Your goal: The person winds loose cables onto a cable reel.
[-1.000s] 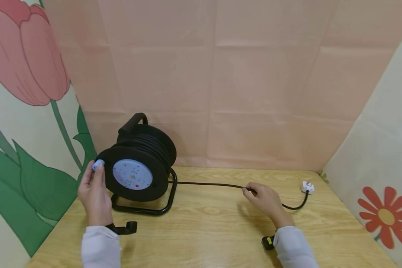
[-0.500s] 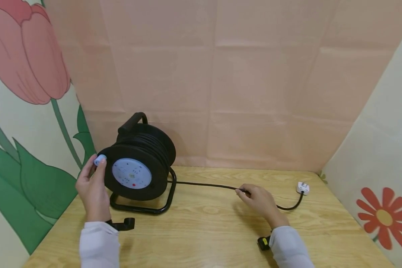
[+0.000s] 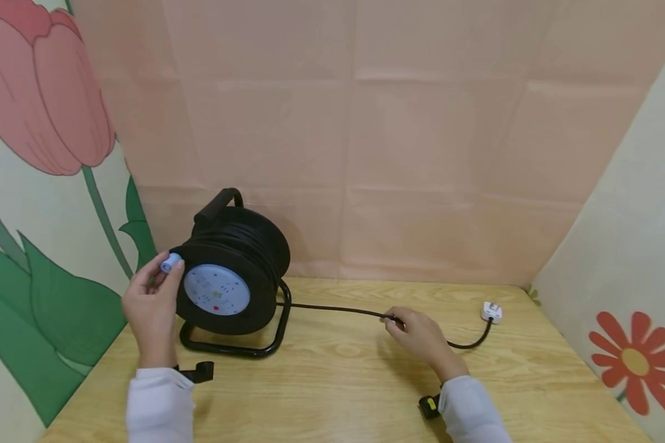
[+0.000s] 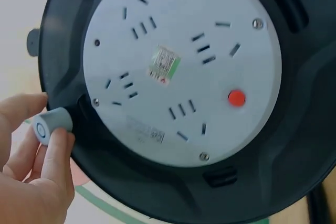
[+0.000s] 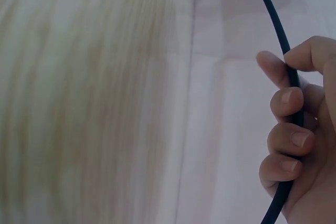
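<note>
A black cable reel (image 3: pixel 233 240) stands at the left of the table on a tubular frame, with cable wound on its drum. Its front carries a grey round socket panel (image 4: pixel 178 72) with a red button (image 4: pixel 237 98). My left hand (image 3: pixel 154 314) pinches the reel's small grey winding knob (image 4: pixel 52 124) at the upper left of the rim. From the drum a black cable (image 3: pixel 332 308) runs right to my right hand (image 3: pixel 418 338), whose fingers curl round it. Past that hand the cable ends in a white plug (image 3: pixel 491 311), prongs up.
Wooden table (image 3: pixel 321 381) beneath everything. A pink sheet (image 3: pixel 366 154) hangs behind it. Flower-printed panels flank both sides, one with a tulip (image 3: pixel 44 92) close to the left hand. A black carrying handle (image 3: pixel 218 206) tops the reel.
My right hand has moved left toward the reel with the cable, drawing the plug left too. The knob has shifted slightly up and right in my left hand as the reel turns.
</note>
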Available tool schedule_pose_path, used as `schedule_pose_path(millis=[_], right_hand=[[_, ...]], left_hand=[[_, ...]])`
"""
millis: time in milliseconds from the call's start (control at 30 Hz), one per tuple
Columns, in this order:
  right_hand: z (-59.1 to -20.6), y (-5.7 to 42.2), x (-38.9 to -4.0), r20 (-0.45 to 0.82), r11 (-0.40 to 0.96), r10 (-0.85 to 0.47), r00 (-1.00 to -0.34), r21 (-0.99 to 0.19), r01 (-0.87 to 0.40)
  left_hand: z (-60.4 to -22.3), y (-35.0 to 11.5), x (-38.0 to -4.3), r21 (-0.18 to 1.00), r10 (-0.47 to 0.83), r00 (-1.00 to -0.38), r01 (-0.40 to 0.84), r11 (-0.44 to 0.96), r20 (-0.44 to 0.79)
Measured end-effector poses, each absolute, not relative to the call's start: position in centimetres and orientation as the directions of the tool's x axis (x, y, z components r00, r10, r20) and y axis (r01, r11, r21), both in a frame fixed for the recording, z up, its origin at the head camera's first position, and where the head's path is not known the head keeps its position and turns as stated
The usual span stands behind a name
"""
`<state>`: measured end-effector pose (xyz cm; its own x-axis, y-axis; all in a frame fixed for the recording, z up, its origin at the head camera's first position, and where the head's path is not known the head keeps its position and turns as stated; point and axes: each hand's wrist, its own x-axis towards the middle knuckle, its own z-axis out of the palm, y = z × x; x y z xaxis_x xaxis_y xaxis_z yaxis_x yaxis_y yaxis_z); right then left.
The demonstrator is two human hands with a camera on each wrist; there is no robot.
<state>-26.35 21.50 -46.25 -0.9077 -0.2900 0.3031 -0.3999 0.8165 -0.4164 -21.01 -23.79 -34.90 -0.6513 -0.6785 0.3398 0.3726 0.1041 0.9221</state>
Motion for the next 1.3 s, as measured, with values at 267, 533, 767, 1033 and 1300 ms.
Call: schedule_pose_path(millis=[267,533,767,1033,1300], right_hand=[[-46.0,20.8,-27.2,0.247,0.814,-0.295,-0.923,-0.441,-0.379],[-45.4,19.8,-28.4,0.257,0.805,-0.295,-0.92,-0.453,-0.384],[-45.5,19.0,-28.9,0.256,0.798,-0.303,-0.918,-0.459,-0.391],[-45.9,18.4,-29.4,0.256,0.78,-0.324,-0.911,-0.473,-0.41],[-45.8,18.2,-29.5,0.213,0.77,-0.323,-0.922,-0.507,-0.387]], left_hand=[[-34.3,-23.8,-20.8,0.874,-0.623,-0.618,0.267,0.407,0.479],[-33.5,-23.3,-20.6,0.77,-0.528,-0.6,0.259,0.583,0.601],[-33.0,-22.7,-20.5,0.696,-0.456,-0.587,0.28,0.661,0.669],[-32.3,-21.8,-20.3,0.601,-0.386,-0.548,0.288,0.746,0.742],[-32.1,-21.3,-20.5,0.578,-0.36,-0.536,0.317,0.752,0.763]])
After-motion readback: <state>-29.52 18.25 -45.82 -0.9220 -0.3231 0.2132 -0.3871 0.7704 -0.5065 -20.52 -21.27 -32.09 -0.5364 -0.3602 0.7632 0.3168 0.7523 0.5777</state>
